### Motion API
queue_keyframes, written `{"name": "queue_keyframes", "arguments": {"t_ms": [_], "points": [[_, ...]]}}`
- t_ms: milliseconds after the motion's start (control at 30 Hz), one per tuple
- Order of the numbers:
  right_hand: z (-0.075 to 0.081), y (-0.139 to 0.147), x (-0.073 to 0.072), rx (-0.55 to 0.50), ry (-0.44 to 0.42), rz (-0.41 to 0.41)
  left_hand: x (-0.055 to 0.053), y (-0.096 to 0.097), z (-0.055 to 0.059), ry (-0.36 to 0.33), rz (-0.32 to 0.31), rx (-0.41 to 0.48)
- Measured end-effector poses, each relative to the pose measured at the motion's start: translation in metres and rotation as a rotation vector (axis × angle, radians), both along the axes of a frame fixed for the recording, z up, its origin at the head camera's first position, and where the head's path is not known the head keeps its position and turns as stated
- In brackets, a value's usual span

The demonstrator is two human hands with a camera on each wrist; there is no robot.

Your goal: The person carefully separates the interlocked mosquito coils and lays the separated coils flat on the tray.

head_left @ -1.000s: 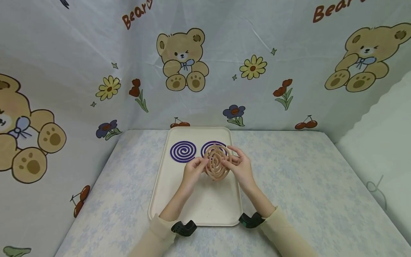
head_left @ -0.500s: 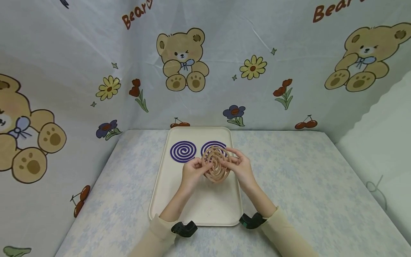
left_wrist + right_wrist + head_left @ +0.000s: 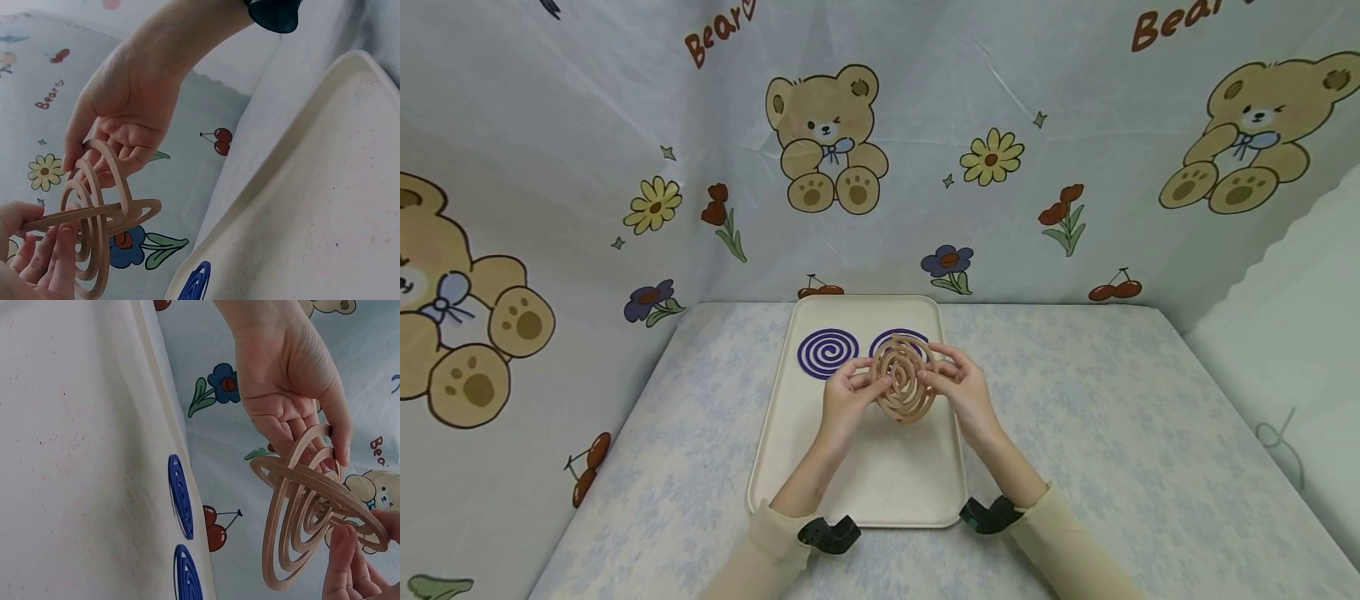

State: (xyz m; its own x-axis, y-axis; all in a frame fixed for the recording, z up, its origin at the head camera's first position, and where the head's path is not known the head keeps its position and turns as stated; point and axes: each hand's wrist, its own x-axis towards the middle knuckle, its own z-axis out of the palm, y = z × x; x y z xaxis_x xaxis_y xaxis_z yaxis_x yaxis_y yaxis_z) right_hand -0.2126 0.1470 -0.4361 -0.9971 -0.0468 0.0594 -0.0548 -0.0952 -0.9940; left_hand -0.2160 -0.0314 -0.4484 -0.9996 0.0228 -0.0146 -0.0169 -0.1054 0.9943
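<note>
Two light brown mosquito coils (image 3: 904, 379) are held up over the tray, threaded through each other and crossing at an angle. The left hand (image 3: 844, 400) pinches one at its left edge between thumb and fingers; its fingers (image 3: 53, 262) show at the lower left of the left wrist view. From the other side the right hand (image 3: 964, 392) pinches the second coil near its rim. Behind them, two purple-blue mosquito coils lie flat at the tray's far end. The left purple-blue coil (image 3: 811, 357) shows whole; the right one (image 3: 887, 336) is partly covered by the brown coils.
A cream rectangular tray (image 3: 887, 492) with a raised rim rests on the pale blue mottled tabletop (image 3: 1090, 467). Behind the table hangs a sheet (image 3: 910, 150) printed with bears and flowers. Each wrist carries a dark camera mount.
The left hand's thumb has shifted slightly right, over the coils' face, and its fingers have spread behind. The brown coils dipped, then rose and turned a little. The right hand stays nearly in place.
</note>
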Motion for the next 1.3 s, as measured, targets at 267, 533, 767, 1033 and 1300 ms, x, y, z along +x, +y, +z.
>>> {"name": "queue_keyframes", "arguments": {"t_ms": [267, 533, 767, 1033, 1300], "points": [[0.001, 0.001, -0.001, 0.030, 0.006, 0.011, 0.002, 0.002, -0.002, 0.018, 0.051, -0.002], [0.001, 0.002, -0.001, -0.003, 0.034, 0.004, -0.001, -0.001, -0.005, -0.023, -0.011, -0.074], [0.000, 0.004, -0.001, -0.009, 0.021, 0.000, -0.002, -0.002, -0.002, -0.108, -0.064, 0.036], [-0.008, 0.006, -0.008, 0.008, -0.140, -0.011, -0.001, -0.004, 0.004, -0.138, -0.065, 0.196], [-0.004, 0.006, -0.008, -0.269, -0.255, 0.233, 0.003, -0.008, 0.015, -0.113, -0.152, 0.281]]}}
